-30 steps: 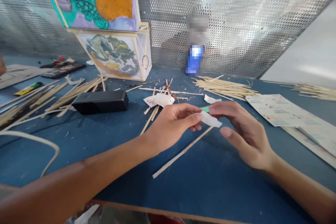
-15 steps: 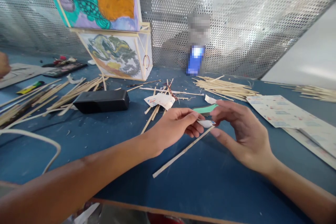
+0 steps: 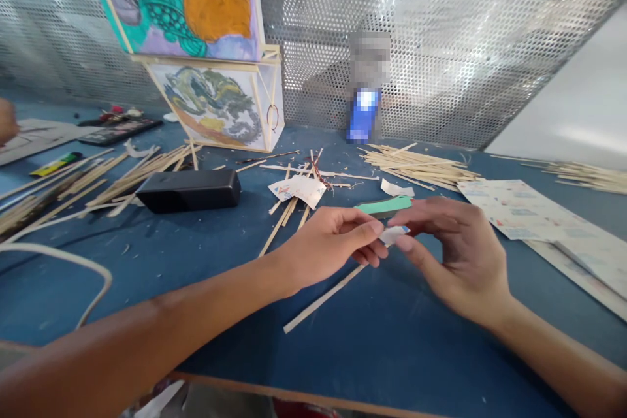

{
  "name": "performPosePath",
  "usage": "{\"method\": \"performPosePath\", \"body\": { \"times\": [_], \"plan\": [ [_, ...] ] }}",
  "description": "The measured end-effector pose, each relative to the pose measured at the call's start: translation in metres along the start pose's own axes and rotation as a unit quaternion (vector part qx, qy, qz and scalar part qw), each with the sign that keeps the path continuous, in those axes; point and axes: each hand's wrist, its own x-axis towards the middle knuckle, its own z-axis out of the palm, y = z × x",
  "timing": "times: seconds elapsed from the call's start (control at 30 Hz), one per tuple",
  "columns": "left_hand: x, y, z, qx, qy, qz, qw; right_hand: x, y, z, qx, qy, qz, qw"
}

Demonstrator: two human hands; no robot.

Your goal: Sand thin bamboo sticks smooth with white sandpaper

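Between my two hands is a small white paper piece [image 3: 392, 235] with a blue mark. My left hand [image 3: 350, 235] pinches its left end between thumb and fingers. The thumb and fingertips of my right hand [image 3: 448, 251] meet its right end. A thin wooden stick [image 3: 326, 299] lies on the table below, its upper end hidden by my left hand. Just behind the paper lies a green-topped cutter-like tool [image 3: 385, 206], partly covered by my right fingers. Another white scrap [image 3: 396, 189] lies behind that tool.
A black box [image 3: 190, 189] and a printed paper scrap [image 3: 298, 190] stand beyond my left arm. Stick piles [image 3: 418, 164] lie at the back, printed sheets [image 3: 519, 209] at right. A painted lantern frame [image 3: 210, 104] stands back left. A person's hand [image 3: 6, 121] shows far left.
The small paper and my left hand have shifted slightly down and right. My right fingers have lowered a little, uncovering more of the green tool and the scrap behind it.
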Motion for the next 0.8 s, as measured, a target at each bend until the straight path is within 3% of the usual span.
{"method": "performPosePath", "body": {
  "times": [0.13, 0.2, 0.37, 0.5, 0.8],
  "plan": [
    [-0.001, 0.002, 0.003, -0.034, 0.004, 0.008, 0.999, 0.005, -0.003, -0.003, -0.028, -0.044, -0.107, 0.993],
    [-0.001, 0.003, 0.003, -0.053, 0.011, 0.019, 0.998, 0.007, -0.006, -0.005, -0.049, -0.078, -0.123, 0.988],
    [-0.003, 0.004, 0.002, -0.073, 0.023, 0.027, 0.997, 0.008, -0.008, -0.008, 0.013, -0.156, -0.087, 0.984],
    [-0.002, 0.002, 0.002, -0.075, 0.028, 0.033, 0.996, 0.006, -0.008, -0.010, -0.007, -0.184, -0.089, 0.979],
    [-0.003, 0.001, 0.003, -0.034, 0.026, 0.091, 0.995, 0.004, -0.006, -0.011, 0.066, -0.189, -0.024, 0.979]
  ]
}}
